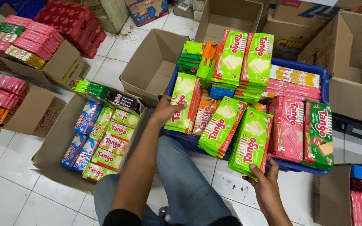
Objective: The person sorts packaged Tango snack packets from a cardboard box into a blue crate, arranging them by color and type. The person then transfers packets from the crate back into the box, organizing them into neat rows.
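My left hand [166, 109] grips the left edge of a stack of light-green wafer packs [184, 102] leaning at the left side of a blue crate [323, 77]. My right hand [267, 180] holds the bottom of another stack of light-green wafer packs [251, 142] at the crate's near edge. Between them a third green stack [221, 125] leans over orange packs [205, 113]. Pink packs [288, 127] and a dark-green pack [318, 134] stand at the crate's right. My jeans-clad knee [181, 175] sits below the crate.
An open carton [59, 142] at left holds blue, green and red-banded wafer packs. An empty carton [156, 62] stands behind it. More cartons with pink and red packs line the far left [30, 42], others the right [352, 62]. White tiled floor [5, 196] lies near-left.
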